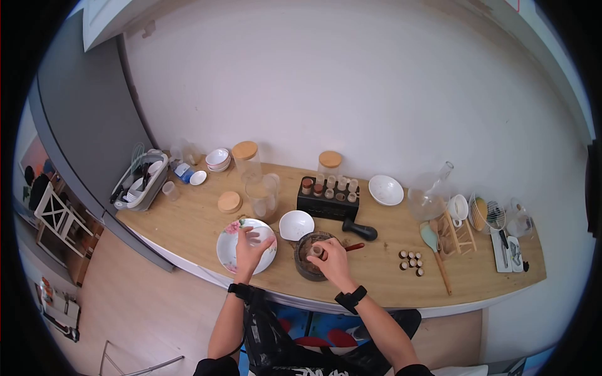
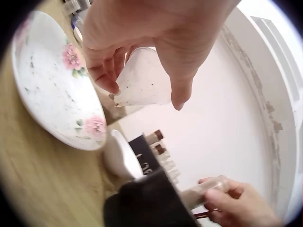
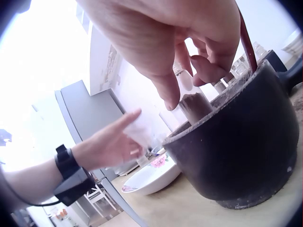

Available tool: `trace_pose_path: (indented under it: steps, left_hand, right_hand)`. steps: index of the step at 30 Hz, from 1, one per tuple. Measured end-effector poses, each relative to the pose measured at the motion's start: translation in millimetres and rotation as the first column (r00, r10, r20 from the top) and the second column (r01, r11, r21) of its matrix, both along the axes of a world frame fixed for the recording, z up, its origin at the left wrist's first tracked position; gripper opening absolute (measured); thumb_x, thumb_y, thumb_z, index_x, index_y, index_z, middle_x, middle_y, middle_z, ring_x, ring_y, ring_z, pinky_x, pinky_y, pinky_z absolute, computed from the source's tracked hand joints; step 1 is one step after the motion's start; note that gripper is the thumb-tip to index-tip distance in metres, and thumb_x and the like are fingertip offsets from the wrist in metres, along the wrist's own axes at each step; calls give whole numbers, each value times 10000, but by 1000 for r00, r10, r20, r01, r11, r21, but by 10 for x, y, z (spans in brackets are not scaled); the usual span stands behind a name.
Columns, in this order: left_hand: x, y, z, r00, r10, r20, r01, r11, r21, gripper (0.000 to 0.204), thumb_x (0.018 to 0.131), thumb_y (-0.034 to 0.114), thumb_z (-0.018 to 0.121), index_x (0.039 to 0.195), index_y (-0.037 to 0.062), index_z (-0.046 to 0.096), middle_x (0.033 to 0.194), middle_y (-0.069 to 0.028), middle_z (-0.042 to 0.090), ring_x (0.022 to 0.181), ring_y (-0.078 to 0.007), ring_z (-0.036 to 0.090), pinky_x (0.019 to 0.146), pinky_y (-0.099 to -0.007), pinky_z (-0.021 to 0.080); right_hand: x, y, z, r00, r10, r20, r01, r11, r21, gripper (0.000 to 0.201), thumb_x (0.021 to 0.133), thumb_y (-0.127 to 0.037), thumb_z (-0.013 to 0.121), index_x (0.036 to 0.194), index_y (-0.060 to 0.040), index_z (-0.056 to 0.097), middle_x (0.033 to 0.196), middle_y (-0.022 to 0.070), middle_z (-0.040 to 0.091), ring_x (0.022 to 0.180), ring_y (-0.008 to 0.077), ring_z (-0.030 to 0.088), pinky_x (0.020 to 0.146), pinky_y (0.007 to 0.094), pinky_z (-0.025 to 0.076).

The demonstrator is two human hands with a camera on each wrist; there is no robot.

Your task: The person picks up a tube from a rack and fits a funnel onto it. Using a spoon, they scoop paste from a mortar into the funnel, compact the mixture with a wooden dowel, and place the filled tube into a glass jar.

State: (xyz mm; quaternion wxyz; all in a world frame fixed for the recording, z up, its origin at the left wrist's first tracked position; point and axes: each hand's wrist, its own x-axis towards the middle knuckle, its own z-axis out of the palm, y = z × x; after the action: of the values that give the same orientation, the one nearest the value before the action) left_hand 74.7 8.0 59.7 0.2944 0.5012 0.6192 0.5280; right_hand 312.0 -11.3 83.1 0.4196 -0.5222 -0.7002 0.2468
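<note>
My left hand (image 1: 249, 250) holds a translucent plastic cup (image 2: 144, 80) between thumb and fingers, above a white plate with pink flowers (image 3: 150, 182). Dark specks cling to the cup and dot the plate. The right hand (image 1: 335, 266) pinches a small clear vial (image 3: 196, 108) with brown powder in it. That vial is at the mouth of a dark stone mortar (image 3: 236, 146), partly below its rim in the right wrist view. Brown powder coats the mortar's inside, and a thin red-brown handle (image 1: 355, 247) sticks out of it.
Behind the mortar are a white bowl (image 1: 296, 225), a black rack (image 1: 327, 207) of vials and a black pestle (image 1: 360, 230). Several small corks (image 1: 411, 262) lie to the right, near a spatula (image 1: 430, 236). Jars (image 1: 248, 166) and a dish rack (image 1: 143, 182) stand left.
</note>
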Motion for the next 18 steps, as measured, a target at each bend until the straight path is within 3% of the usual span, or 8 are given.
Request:
trace_pose_path:
  steps: [1, 2, 4, 11, 13, 18]
  left_hand:
    - [-96, 20, -97, 992, 69, -107, -80, 991, -111, 776, 629, 385, 838, 1158, -42, 466, 1006, -188, 621, 933, -281, 615, 777, -367, 498]
    - [-159, 15, -149, 991, 76, -106, -87, 990, -107, 776, 629, 385, 838, 1158, -42, 466, 1006, -188, 621, 933, -281, 615, 777, -367, 498]
    - [-251, -16, -228, 948, 46, -315, -104, 980, -170, 798, 610, 449, 827, 1116, -73, 497, 1001, -223, 618, 947, -325, 613, 797, -376, 493]
    - [-360, -17, -414, 906, -31, -423, -87, 963, -256, 831, 595, 414, 836, 1157, -88, 486, 1078, -262, 576, 1006, -362, 584, 860, -395, 481]
    - [-362, -29, -411, 871, -90, -483, -97, 933, -347, 864, 587, 407, 839, 1192, -89, 472, 1146, -267, 537, 1040, -373, 565, 881, -395, 478]
    - [-335, -114, -313, 862, -41, -505, -153, 929, -337, 897, 583, 421, 842, 1239, -50, 451, 1180, -247, 512, 1056, -373, 556, 877, -414, 481]
  right_hand:
    - [29, 35, 26, 1000, 20, -5, -20, 1000, -18, 320, 678, -144, 780, 946, -35, 644, 826, 108, 564, 624, 243, 555, 626, 360, 470]
    - [49, 70, 77, 999, 42, -10, -42, 998, -36, 309, 679, -144, 780, 936, -39, 645, 826, 107, 566, 620, 236, 554, 625, 358, 469]
    - [98, 136, 208, 998, 44, 48, -43, 999, -12, 289, 688, -144, 775, 910, -22, 637, 821, 113, 569, 616, 223, 556, 615, 350, 468]
    - [205, 370, 495, 1000, 26, 4, -27, 997, 66, 306, 780, -214, 731, 923, 31, 616, 853, 150, 610, 692, 226, 619, 634, 332, 498]
    - [190, 405, 511, 1000, 25, 7, -25, 998, 51, 308, 786, -219, 726, 928, 32, 618, 862, 153, 611, 691, 227, 618, 635, 332, 499]
    - [160, 501, 493, 999, 18, 29, -19, 999, 38, 314, 800, -230, 711, 941, 36, 619, 885, 160, 616, 688, 229, 616, 641, 332, 498]
